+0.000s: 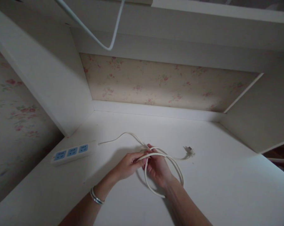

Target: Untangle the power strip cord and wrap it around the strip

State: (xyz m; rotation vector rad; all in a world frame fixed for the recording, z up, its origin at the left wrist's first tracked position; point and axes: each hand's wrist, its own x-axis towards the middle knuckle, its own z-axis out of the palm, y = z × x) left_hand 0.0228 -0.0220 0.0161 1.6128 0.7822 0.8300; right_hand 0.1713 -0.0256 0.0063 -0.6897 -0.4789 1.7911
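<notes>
Coiling white cord [164, 157], both hands gripping loop, plug [189, 151] pointing right

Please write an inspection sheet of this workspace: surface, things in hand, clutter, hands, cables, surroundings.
Surface: white desk, bare apart from the things below.
Things in hand: white cord wound in loops, held by both hands; its plug lies on the desk to the right; power strip with blue sockets lies at left.
Clutter: nothing seen.
Hands: left hand pinches the loops; right hand passes through the loops and grips them; a bracelet is on the left wrist.
Cables: the cord runs from the strip across the desk into the loops; another white cable hangs above.
Surroundings: white shelf walls on both sides, floral wallpaper behind.
</notes>
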